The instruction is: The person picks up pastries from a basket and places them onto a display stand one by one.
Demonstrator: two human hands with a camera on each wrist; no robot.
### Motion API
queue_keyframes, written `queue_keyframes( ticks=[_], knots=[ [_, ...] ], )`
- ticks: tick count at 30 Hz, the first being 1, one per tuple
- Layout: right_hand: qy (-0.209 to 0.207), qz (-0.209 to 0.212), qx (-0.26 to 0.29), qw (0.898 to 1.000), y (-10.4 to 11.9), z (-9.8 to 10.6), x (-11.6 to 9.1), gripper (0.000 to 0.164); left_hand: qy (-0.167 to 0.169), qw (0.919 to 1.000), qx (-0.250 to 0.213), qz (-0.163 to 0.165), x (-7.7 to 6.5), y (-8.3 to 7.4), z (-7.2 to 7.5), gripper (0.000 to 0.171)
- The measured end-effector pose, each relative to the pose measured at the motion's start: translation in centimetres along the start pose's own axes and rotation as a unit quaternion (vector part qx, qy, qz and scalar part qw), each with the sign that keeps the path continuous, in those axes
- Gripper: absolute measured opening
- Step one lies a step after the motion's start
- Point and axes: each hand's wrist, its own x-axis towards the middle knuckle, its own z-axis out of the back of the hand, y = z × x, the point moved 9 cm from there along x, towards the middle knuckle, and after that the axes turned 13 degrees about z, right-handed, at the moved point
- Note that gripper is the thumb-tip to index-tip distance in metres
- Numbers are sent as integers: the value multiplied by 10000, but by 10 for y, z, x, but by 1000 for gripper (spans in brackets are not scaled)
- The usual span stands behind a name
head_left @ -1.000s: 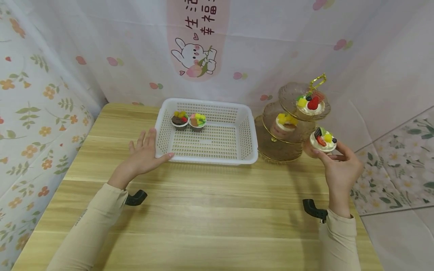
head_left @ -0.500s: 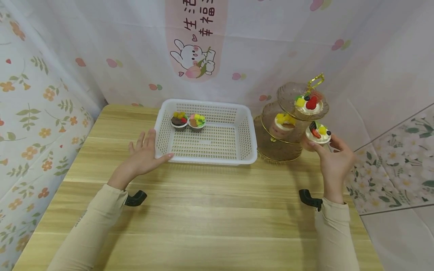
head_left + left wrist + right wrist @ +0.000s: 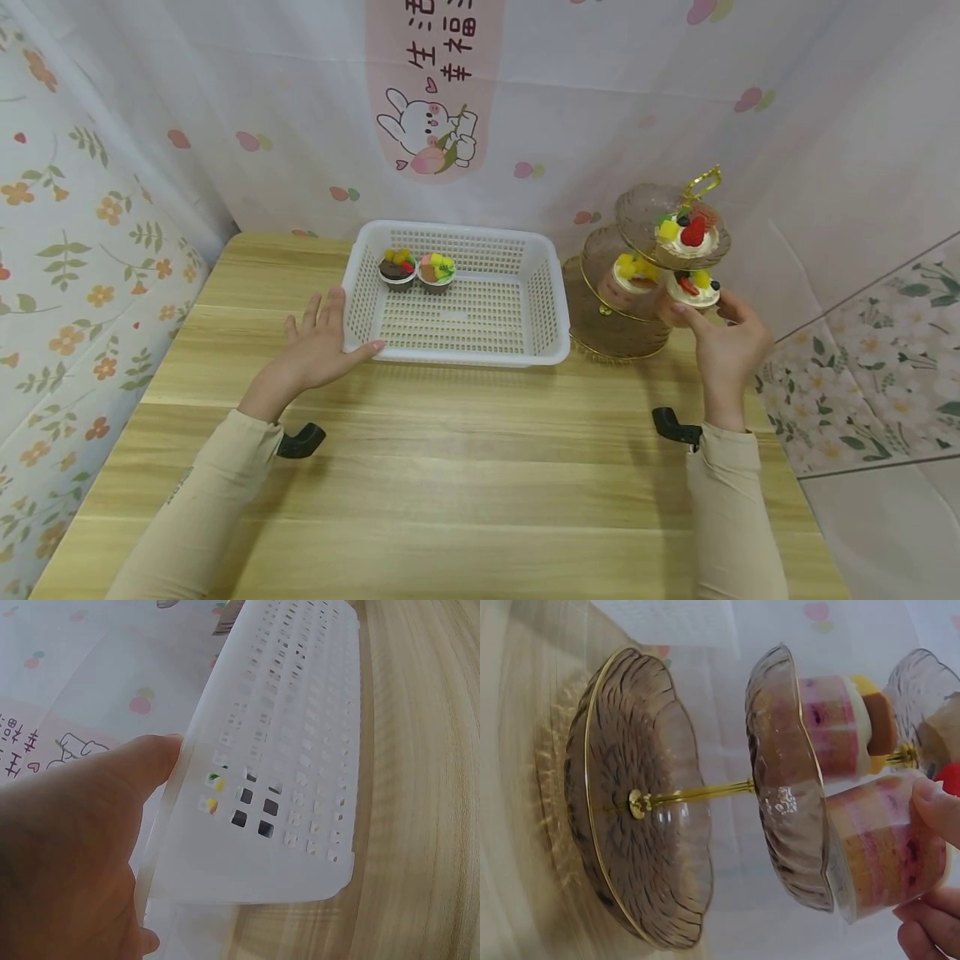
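My right hand (image 3: pixel 731 342) grips a clear cake cup (image 3: pixel 696 293) topped with cream, strawberry and yellow fruit. In the right wrist view this cake cup (image 3: pixel 885 847), with pink and tan layers, is at the edge of the middle plate (image 3: pixel 784 817) of a three-tier stand; whether its base rests there I cannot tell. Behind it on that plate stands another cake cup (image 3: pixel 628 271) with yellow fruit. A third cake cup (image 3: pixel 688 235) with a raspberry sits on the top plate. My left hand (image 3: pixel 311 346) rests with straight fingers at the front left corner of a white basket (image 3: pixel 450 357).
Two small cupcakes, one dark with red and yellow fruit (image 3: pixel 397 268) and one pink and green (image 3: pixel 436 271), stand at the basket's back left. The stand's bottom plate (image 3: pixel 645 847) bears nothing visible. A gold handle (image 3: pixel 702 185) rises above it. Printed curtains (image 3: pixel 300 125) hang behind the table.
My right hand has moved left and slightly away from me, bringing the cake cup from beside the stand to its middle plate. The left hand has stayed put.
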Motion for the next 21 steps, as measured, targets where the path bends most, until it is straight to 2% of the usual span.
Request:
queue_keyframes(
  ticks=[7,21],
  knots=[
    [-287,-77,221,9993,1,-6,4,48,-12,10000,15,16,1,0,0,116],
    [-870,-418,809,9920,-20,-20,3,47,-41,10000,2,11,1,0,-1,116]
  ],
)
